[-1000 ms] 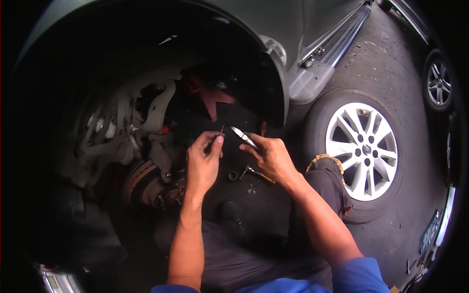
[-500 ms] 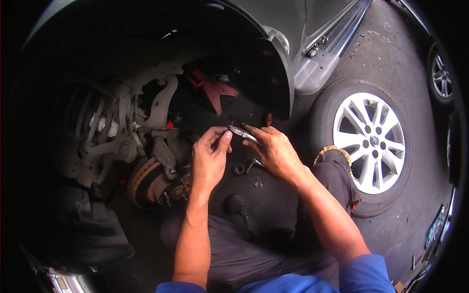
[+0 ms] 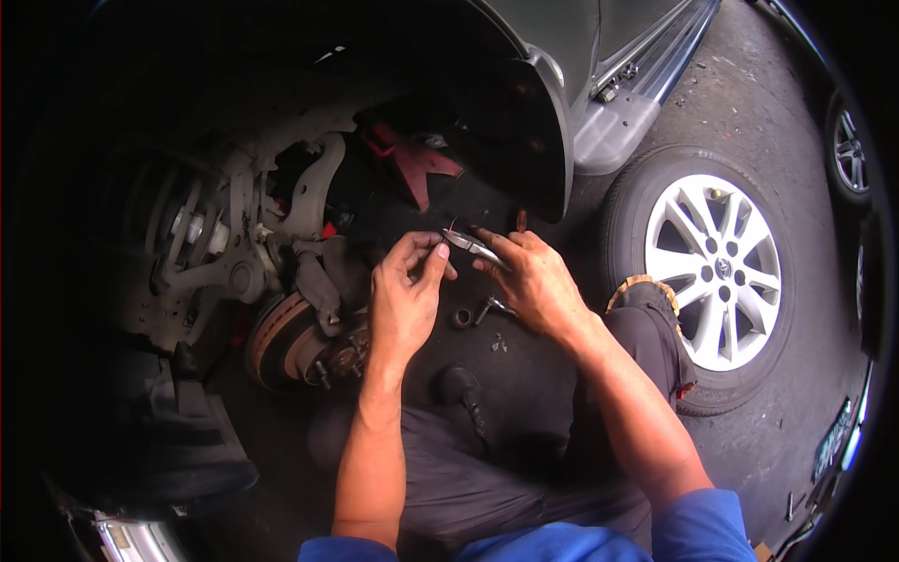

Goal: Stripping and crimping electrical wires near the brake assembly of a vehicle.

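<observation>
My right hand point(image 3: 541, 286) is closed round the handles of a pair of metal pliers point(image 3: 471, 245), whose jaws point left toward my other fingertips. A thin reddish strand point(image 3: 453, 226), like a bit of wire, sticks up at the jaw tips. My left hand point(image 3: 405, 295) is pinched, thumb against fingers, right beside the jaws. What sits between those fingertips is too small to make out. Both hands are raised above the dark floor, in front of the wheel well.
At left are a brake disc point(image 3: 278, 345) and suspension arms point(image 3: 242, 278). A red jack stand point(image 3: 412, 169) stands beneath the car. An alloy wheel with its tyre point(image 3: 626, 225) lies right, by my knee. On the floor are a socket point(image 3: 462, 318) and a metal tool point(image 3: 493, 305).
The plier jaws have drawn slightly up from my left thumb, and the reddish strand shows more clearly above them. Both hands otherwise keep nearly the same pose; the view shifted a little.
</observation>
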Demonstrator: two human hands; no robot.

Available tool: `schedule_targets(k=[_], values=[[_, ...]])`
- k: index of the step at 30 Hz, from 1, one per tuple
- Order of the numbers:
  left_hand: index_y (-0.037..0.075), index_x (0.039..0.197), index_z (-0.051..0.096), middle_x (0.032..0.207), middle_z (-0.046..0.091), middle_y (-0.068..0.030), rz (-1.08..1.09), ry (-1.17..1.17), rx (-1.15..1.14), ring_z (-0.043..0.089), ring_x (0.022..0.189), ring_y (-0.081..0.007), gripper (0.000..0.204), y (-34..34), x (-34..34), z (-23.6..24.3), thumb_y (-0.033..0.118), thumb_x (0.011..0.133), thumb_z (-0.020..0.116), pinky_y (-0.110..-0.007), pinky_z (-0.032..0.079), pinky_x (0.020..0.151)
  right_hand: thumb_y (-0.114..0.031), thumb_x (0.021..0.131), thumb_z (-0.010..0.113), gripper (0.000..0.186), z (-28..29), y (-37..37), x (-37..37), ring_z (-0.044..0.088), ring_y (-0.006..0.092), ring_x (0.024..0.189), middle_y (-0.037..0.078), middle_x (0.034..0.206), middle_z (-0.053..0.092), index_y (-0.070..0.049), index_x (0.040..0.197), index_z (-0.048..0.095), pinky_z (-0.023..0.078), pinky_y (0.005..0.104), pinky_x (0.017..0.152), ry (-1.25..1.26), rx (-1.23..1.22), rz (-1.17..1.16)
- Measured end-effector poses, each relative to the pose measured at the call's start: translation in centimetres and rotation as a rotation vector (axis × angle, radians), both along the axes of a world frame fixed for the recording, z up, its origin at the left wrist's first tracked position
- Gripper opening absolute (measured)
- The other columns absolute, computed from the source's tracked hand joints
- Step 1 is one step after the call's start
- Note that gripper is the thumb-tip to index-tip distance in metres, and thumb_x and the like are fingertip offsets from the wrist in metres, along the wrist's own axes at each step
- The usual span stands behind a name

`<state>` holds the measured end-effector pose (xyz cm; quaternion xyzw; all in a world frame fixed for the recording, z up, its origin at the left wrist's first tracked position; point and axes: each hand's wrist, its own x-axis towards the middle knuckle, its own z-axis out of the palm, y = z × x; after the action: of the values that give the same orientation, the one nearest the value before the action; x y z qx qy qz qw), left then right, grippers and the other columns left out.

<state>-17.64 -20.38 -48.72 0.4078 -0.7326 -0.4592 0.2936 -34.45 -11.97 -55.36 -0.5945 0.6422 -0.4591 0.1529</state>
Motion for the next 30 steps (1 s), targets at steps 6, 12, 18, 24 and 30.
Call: schedule_targets(k=[6, 12, 18, 24, 30], values=[[-0.003, 0.111, 0.068, 0.08, 0.071, -0.0034, 0.004, -0.01, -0.006, 0.057, 0.07, -0.0048, 0.021, -0.05, 0.08, 0.09, 0.017, 0.106, 0.066, -0.022, 0.045, 0.064, -0.024, 0.096, 0.076, 0.048, -0.16, -0.06, 0.11, 0.065, 0.0349, 0.09, 0.016, 0.092, 0.067, -0.011, 0.142, 0.066, 0.055, 0.0467, 0.081, 0.015, -0.013, 0.011], [-0.003, 0.111, 0.068, 0.08, 0.071, -0.0029, 0.008, -0.005, -0.004, 0.059, 0.071, -0.0047, 0.021, -0.06, 0.18, 0.09, 0.018, 0.106, 0.067, -0.021, 0.046, 0.065, -0.024, 0.096, 0.076, 0.046, -0.16, -0.23, 0.23, 0.065, 0.035, 0.089, 0.016, 0.089, 0.065, -0.011, 0.14, 0.067, 0.055, 0.0468, 0.08, 0.015, -0.044, -0.005], [-0.002, 0.112, 0.068, 0.081, 0.071, -0.0025, 0.011, -0.023, -0.006, 0.06, 0.072, -0.0049, 0.021, -0.03, 0.26, -0.17, 0.018, 0.106, 0.067, -0.021, 0.047, 0.066, -0.024, 0.096, 0.076, 0.046, 0.26, 0.09, 0.2, 0.065, 0.035, 0.087, 0.016, 0.09, 0.066, -0.013, 0.139, 0.068, 0.055, 0.047, 0.079, 0.005, 0.028, -0.009], [-0.004, 0.11, 0.067, 0.079, 0.071, -0.0051, 0.015, -0.018, -0.018, 0.062, 0.073, -0.0069, 0.021, -0.08, 0.39, 0.04, 0.017, 0.106, 0.066, -0.026, 0.047, 0.066, -0.019, 0.096, 0.075, 0.047, -0.08, -0.07, 0.29, 0.064, 0.0343, 0.09, 0.015, 0.092, 0.065, -0.011, 0.142, 0.065, 0.054, 0.0464, 0.081, 0.008, -0.038, 0.011], [-0.004, 0.11, 0.067, 0.083, 0.072, -0.0041, 0.013, -0.05, -0.031, 0.065, 0.076, -0.0078, 0.022, -0.35, 0.49, -0.03, 0.018, 0.107, 0.066, -0.024, 0.05, 0.07, -0.018, 0.096, 0.075, 0.05, -0.15, -0.17, 0.12, 0.062, 0.0337, 0.088, 0.014, 0.092, 0.063, -0.01, 0.145, 0.063, 0.053, 0.0457, 0.083, 0.018, -0.035, 0.046]])
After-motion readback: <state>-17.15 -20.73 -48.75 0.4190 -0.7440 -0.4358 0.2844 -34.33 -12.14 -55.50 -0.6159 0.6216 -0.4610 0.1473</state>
